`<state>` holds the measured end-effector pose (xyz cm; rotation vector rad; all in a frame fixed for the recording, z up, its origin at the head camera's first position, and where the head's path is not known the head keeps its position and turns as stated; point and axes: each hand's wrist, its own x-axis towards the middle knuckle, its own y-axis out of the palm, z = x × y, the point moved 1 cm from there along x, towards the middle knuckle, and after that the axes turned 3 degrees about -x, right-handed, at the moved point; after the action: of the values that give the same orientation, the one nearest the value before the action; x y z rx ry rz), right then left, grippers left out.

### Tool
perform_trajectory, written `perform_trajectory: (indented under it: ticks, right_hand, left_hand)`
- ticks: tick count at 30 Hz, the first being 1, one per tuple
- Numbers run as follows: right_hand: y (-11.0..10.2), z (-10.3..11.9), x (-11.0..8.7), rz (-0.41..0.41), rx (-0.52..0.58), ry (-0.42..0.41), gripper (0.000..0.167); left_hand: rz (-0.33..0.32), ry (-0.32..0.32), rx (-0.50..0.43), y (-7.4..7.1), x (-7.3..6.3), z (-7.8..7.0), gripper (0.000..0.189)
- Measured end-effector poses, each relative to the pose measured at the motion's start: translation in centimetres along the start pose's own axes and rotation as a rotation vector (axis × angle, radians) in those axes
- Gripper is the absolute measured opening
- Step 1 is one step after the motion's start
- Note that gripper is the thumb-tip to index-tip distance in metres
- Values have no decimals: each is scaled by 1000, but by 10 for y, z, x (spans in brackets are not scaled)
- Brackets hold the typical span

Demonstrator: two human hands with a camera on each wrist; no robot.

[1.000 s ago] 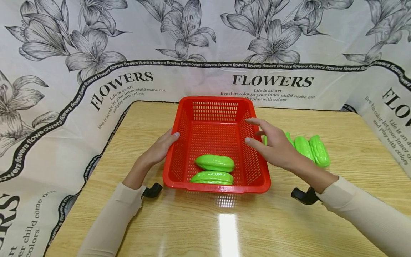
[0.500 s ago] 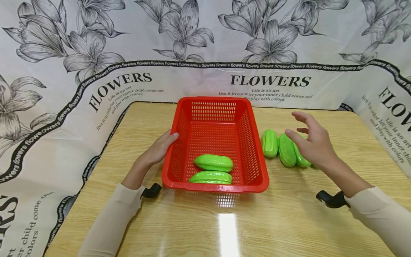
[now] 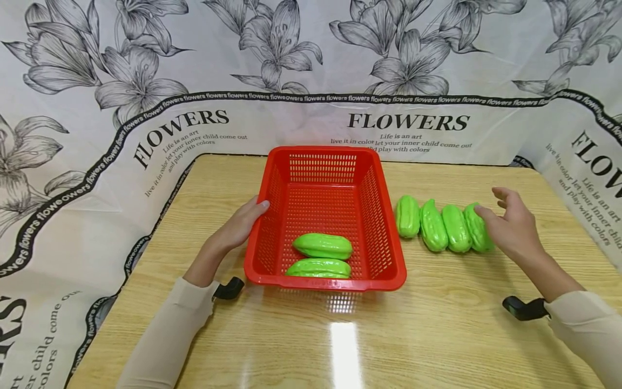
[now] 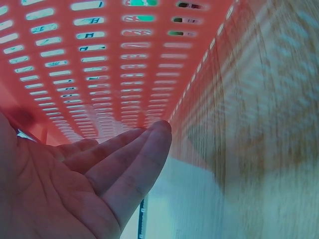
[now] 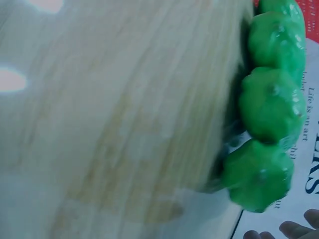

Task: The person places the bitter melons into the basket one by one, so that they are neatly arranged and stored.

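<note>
Behind and beyond both hands there hangs a big white cloth (image 3: pixel 306 127) with black drawn flowers and the printed word FLOWERS. Under the hands spreads the wooden tabletop (image 3: pixel 437 324), which shines with a bright reflection in the nearer part. The red basket (image 3: pixel 325 283), with many small holes, stands on it just to the right of the left hand (image 3: pixel 239 226). This hand is grasping the basket by its side: the thumb lies over the rim, and the fingers are stretched along the outer wall. The right hand (image 3: pixel 516 227) is released, with thumb and fingers apart, and nothing is held in it. Just to its left are four green vegetables (image 3: pixel 457 228), lying in a row on the tabletop between this hand and the basket. The thumb is at the nearest one in the row; whether it touches, I cannot tell. Two more green vegetables (image 3: pixel 323 246) lie inside the basket, to the right of the left hand, at the end nearer to the person. Behind each hand, at the sleeve, sticks out a small black piece (image 3: pixel 229 288).
</note>
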<state>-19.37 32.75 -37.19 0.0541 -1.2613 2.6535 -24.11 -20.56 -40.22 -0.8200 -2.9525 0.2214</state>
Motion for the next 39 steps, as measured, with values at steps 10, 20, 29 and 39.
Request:
perform_trajectory:
  ticks: [10,20,29,39]
  right_hand:
    - [3,-31,7,201,-105,91,83]
    - [6,-35,10,299,-115,106,91]
    - [8,-32,11,323,-137,126,89]
    - [12,-30,11,272,-146,93,85]
  left_hand:
    - [-4,-4,9,-1,0,0,58]
    - [-8,-6,4,-1,0,1,57]
    - [-13,-14,16,-2,0,2,57]
    - [-12,-5,18,-2,1,2,57]
